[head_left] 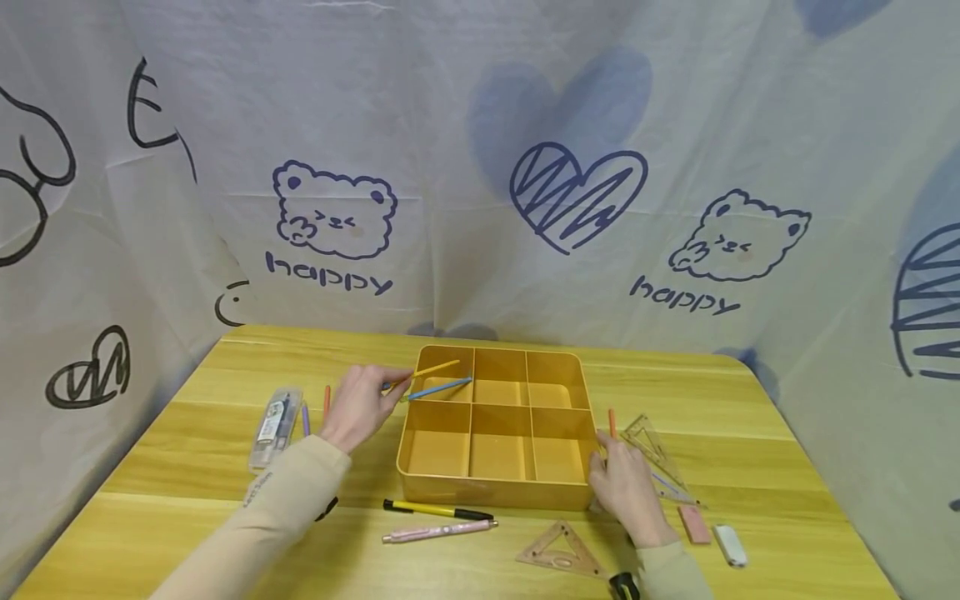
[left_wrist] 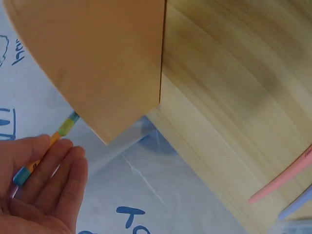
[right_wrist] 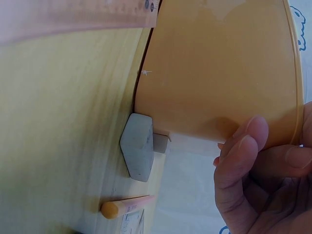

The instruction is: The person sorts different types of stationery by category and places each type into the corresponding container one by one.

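My left hand pinches a slim yellow crayon-like stick and a blue one. They slant over the back left compartment of a yellow-orange divided box. Seen from the left wrist, thumb and fingers of the left hand hold a stick, its far end hidden behind the box wall. At the box's right side, my right hand grips the rim. Curled fingers of the right hand lie against the outer wall in the right wrist view.
Before the box lie a yellow-black pen, a pink pen and a set square. Another set square, a pink eraser and a white eraser are at right. A clear case stands left, by loose sticks.
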A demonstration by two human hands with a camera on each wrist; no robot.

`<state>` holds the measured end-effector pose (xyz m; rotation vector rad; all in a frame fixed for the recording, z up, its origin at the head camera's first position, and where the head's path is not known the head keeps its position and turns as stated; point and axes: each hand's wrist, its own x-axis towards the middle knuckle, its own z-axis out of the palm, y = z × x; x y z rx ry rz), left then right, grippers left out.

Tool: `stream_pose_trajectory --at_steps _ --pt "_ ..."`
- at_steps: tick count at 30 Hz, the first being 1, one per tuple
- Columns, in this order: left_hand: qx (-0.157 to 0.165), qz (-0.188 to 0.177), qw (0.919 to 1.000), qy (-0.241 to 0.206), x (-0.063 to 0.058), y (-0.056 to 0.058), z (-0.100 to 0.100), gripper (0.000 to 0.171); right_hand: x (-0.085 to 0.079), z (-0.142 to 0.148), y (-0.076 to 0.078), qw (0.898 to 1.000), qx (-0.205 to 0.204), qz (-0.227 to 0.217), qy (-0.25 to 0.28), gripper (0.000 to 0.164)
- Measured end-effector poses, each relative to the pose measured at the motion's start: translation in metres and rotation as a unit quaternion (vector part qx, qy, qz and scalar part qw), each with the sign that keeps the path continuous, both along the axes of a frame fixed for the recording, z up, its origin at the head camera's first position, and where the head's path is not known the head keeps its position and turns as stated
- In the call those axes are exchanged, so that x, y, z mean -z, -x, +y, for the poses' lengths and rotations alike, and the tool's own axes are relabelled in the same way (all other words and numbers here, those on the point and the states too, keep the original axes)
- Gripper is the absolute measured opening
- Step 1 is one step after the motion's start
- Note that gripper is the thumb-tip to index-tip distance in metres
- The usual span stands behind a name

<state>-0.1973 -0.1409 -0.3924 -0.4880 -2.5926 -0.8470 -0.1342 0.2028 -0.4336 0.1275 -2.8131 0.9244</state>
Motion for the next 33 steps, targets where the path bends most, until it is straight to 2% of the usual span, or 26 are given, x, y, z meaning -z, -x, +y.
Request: stream_pose_trajectory --at_steps 3,6,16,25,33 --pt "0.027 -0.006 0.9993 0.024 0.003 0.001 0.003 0.020 0.001 0.000 0.000 1.000 0.002 -0.004 0.000 0.040" --pt "0.039 -0.018 0.9982 0.042 0.003 0.001 0.006 0.020 0.001 0.000 0.000 1.000 0.003 -0.005 -0.001 0.040" --pt "0.036 -0.058 0.9948 0.075 0.005 0.001 0.012 0.024 0.000 0.000 -0.001 1.000 0.004 0.001 -0.002 0.039" --pt "0.027 -0.093 0.9931 0.066 0.009 0.003 0.011 0.026 -0.001 0.000 -0.001 1.000 0.005 -0.008 0.006 0.040" --pt "0.033 -0.088 0.9915 0.090 0.012 0.002 0.012 0.030 -0.001 0.000 0.000 1.000 0.010 -0.014 0.003 0.041"
